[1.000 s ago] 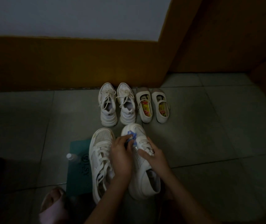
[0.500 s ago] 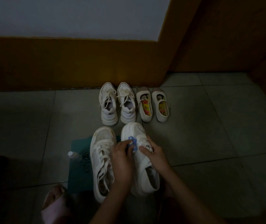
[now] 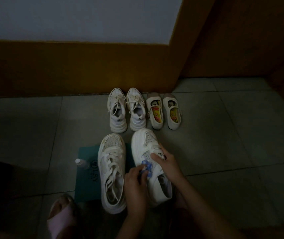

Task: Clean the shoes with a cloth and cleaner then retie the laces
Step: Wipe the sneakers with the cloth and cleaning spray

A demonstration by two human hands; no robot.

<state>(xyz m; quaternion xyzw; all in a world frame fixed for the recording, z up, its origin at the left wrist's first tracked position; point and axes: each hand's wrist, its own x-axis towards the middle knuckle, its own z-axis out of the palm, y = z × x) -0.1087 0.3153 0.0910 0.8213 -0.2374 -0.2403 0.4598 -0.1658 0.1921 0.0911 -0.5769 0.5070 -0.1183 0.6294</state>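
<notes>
White shoe point(image 3: 139, 144) tilts beside its mate point(image 3: 112, 171) and should handle light and stiff; right hand point(image 3: 168, 163) curls over its laces point(image 3: 155, 149), the sound hold, while left hand point(image 3: 134, 184), dim here, seems to pinch a blue cloth point(image 3: 147, 167) against it.

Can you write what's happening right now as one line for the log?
step: wiping | left hand: presses cloth on sneaker side | right hand: holds sneaker top | bottle: at mat edge, untouched
</notes>
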